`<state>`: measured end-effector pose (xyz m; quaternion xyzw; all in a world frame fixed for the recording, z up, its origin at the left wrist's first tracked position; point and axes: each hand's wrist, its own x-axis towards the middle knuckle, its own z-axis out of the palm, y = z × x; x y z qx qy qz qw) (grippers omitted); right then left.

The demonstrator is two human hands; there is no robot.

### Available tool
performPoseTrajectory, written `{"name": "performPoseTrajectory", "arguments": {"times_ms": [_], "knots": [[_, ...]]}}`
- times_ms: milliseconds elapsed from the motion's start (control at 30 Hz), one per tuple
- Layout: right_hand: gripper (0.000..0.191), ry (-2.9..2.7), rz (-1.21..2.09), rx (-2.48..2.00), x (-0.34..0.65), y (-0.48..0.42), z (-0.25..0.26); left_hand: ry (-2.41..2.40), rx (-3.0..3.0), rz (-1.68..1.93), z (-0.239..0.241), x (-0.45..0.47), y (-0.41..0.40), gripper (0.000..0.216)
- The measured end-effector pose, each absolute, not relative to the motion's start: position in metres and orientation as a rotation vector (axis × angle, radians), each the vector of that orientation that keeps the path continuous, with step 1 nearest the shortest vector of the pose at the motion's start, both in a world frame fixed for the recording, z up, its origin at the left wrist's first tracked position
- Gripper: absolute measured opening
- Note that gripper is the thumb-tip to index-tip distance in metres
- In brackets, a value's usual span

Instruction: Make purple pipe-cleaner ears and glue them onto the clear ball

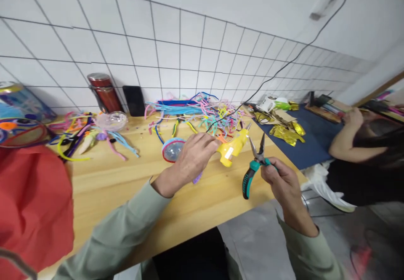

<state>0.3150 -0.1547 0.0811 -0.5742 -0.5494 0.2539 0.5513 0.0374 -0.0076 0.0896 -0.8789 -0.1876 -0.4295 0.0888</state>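
My left hand [197, 151] is closed at the back end of a yellow hot glue gun [232, 147], whose nozzle points up and to the right. The fingers hide part of its body. My right hand [282, 183] grips one handle of teal and black needle-nose pliers [252, 172]; their jaws are spread and the other handle hangs free. Just behind my left wrist lies a clear plastic dome [173, 150] rimmed in red and blue pipe cleaner, partly covered by the hand. A bit of purple pipe cleaner [197, 179] shows under that hand.
A black cord [284, 66] runs from the wall socket down to the glue gun. Heaps of pipe cleaners [217, 113], a phone [134, 101] and a red-brown flask [105, 92] line the wall. Red cloth [34, 208] covers the left end. Another person's arm [347, 141] rests at right.
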Motion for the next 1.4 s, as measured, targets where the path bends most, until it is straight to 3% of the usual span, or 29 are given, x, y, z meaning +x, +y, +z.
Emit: {"name": "performPoseTrajectory", "arguments": {"times_ms": [133,500,1400], "knots": [[0.038,-1.325,0.548,-1.509,0.328,-0.181,0.080,-0.571,-2.600,-1.141,0.078,0.051,-0.012,0.027],[0.037,-1.361,0.530,-1.648,0.315,-0.207,0.055,-0.630,-2.659,-1.086,0.049,0.065,-0.023,0.012],[0.040,-1.349,0.558,-1.779,0.320,-0.202,0.036,-0.591,-2.729,-0.969,0.021,0.066,-0.033,0.023]]}}
